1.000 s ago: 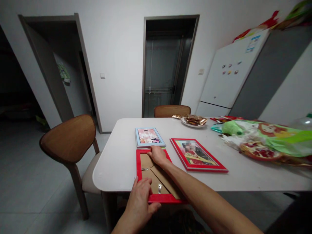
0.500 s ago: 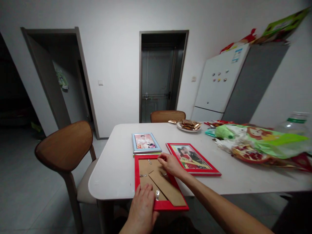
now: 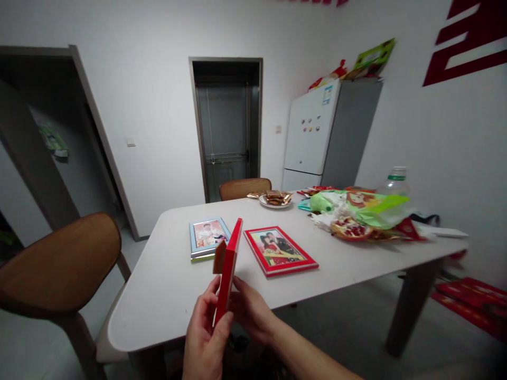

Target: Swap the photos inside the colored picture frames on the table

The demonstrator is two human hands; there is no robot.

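Observation:
A red picture frame [image 3: 228, 266] stands on edge in the air over the table's front edge, its brown back stand sticking out to the left. My left hand [image 3: 208, 327] is wrapped round its lower part, thumb on the near edge. My right hand [image 3: 253, 311] is closed on its right side, with some fingers hidden behind the frame. On the table behind lie a second red picture frame [image 3: 280, 250] with a photo of two people, and a light blue picture frame [image 3: 208, 237], photo side up, partly hidden by the held frame.
The white table [image 3: 166, 279] also bears a plate of brown packets [image 3: 275, 199], a green plastic bag [image 3: 368, 207], an opened pomegranate [image 3: 350, 228] and a clear bottle [image 3: 396, 182]. Wooden chairs stand at the left [image 3: 63, 264] and far side [image 3: 245, 188].
The red frame, earlier lying back side up, is lifted and turned on edge. Both hands are now on its sides. The view has swung to the right.

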